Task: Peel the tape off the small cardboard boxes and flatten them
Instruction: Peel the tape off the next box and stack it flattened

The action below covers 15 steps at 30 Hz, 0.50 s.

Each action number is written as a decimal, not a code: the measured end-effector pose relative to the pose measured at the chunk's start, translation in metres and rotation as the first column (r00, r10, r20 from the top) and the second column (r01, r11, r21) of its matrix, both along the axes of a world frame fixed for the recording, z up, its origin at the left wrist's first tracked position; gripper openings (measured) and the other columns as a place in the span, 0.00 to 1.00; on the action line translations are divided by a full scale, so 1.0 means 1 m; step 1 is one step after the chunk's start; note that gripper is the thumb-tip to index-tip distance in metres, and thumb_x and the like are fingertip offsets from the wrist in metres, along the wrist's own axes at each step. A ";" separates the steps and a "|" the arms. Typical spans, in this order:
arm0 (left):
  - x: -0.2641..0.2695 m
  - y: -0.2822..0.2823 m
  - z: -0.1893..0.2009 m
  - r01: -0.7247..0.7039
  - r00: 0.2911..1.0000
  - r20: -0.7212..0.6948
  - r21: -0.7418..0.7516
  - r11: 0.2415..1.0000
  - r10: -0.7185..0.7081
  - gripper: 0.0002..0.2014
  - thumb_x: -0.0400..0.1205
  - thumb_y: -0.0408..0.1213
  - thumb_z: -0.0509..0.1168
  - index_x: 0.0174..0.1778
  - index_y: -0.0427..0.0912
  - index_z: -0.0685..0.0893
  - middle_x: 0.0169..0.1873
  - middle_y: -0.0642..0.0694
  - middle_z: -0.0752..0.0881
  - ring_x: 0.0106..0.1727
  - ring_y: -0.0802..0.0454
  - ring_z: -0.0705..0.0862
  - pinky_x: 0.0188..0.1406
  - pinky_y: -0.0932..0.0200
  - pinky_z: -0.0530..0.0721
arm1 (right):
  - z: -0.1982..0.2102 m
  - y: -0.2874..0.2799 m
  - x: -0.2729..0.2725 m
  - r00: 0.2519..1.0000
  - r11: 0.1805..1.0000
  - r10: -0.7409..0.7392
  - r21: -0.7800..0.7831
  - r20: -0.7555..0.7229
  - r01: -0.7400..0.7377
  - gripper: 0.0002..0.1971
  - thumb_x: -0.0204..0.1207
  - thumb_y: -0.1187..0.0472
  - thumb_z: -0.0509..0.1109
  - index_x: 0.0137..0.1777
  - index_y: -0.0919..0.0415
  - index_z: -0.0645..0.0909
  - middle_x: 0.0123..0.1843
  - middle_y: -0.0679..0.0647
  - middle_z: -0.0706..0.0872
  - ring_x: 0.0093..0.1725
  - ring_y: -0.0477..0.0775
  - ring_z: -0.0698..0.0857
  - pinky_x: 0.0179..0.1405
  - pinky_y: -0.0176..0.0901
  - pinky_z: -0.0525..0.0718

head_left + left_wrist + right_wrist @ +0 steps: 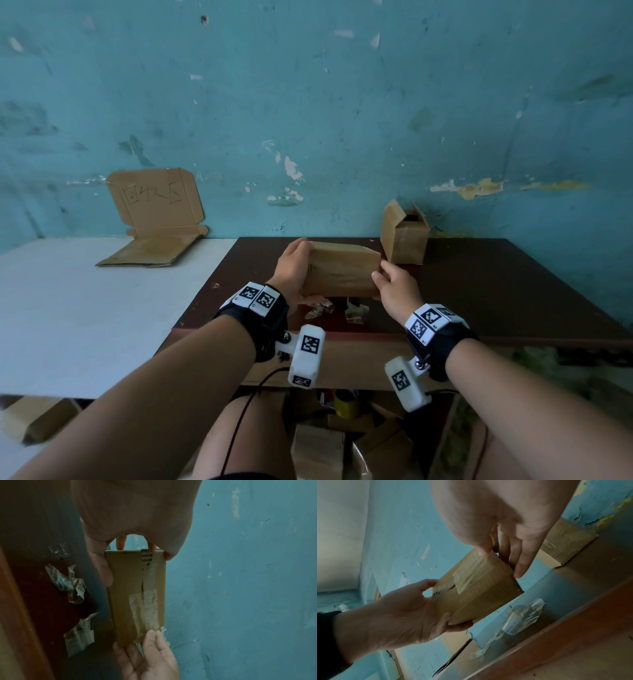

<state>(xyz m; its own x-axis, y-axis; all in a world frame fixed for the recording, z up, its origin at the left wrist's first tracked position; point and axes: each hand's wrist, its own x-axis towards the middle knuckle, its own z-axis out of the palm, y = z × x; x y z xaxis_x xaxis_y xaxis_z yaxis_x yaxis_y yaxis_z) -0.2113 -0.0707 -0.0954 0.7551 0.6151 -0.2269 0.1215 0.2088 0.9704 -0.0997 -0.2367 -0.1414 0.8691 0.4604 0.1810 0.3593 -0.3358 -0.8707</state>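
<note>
The left hand (291, 270) grips the left end of a taped cardboard box (340, 274) held above the dark bench (479, 291); the right hand (397, 289) pinches its right end at the tape (145, 608). A second box (404, 236), flaps open, stands far right. Two peeled tape scraps (337, 308) lie beneath.

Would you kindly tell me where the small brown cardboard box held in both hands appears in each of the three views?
Head: small brown cardboard box at centre, above the dark brown table, between left hand and right hand.
Left wrist: centre, running top to bottom.
Right wrist: centre, tilted.
Shared landmark: crumpled clear tape scraps on the table.
</note>
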 end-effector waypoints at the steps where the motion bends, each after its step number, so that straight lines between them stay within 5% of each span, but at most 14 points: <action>1: 0.000 0.002 0.000 -0.008 1.000 -0.007 0.006 1.000 0.008 0.13 0.87 0.54 0.58 0.66 0.63 0.80 0.62 0.48 0.75 0.64 0.35 0.78 0.38 0.37 0.92 | 0.000 -0.001 0.000 1.000 1.000 0.004 0.016 -0.003 -0.004 0.21 0.89 0.60 0.60 0.80 0.59 0.74 0.73 0.56 0.82 0.72 0.59 0.81 0.71 0.58 0.82; 6: -0.002 0.010 -0.003 -0.021 0.999 -0.038 -0.020 1.000 0.020 0.13 0.85 0.57 0.60 0.64 0.62 0.80 0.63 0.45 0.76 0.65 0.32 0.79 0.43 0.32 0.92 | -0.001 -0.003 0.004 0.999 0.998 0.040 0.052 0.005 -0.040 0.17 0.89 0.64 0.58 0.72 0.56 0.83 0.59 0.51 0.88 0.61 0.55 0.87 0.62 0.59 0.88; 10: -0.003 0.014 -0.003 -0.033 0.999 -0.030 0.023 0.999 0.034 0.13 0.86 0.55 0.59 0.65 0.62 0.79 0.63 0.46 0.75 0.65 0.34 0.78 0.40 0.34 0.92 | 0.001 -0.009 0.004 0.973 0.984 0.128 0.143 -0.193 -0.101 0.18 0.91 0.68 0.52 0.70 0.62 0.81 0.62 0.62 0.88 0.57 0.59 0.90 0.50 0.49 0.91; 15: -0.005 0.032 -0.003 -0.066 0.996 -0.057 0.047 0.997 0.068 0.14 0.86 0.54 0.57 0.66 0.62 0.79 0.66 0.45 0.74 0.67 0.34 0.76 0.42 0.31 0.91 | 0.001 -0.022 0.006 0.912 0.968 0.199 0.219 -0.358 -0.125 0.19 0.92 0.69 0.49 0.66 0.67 0.82 0.61 0.66 0.89 0.54 0.64 0.92 0.50 0.50 0.92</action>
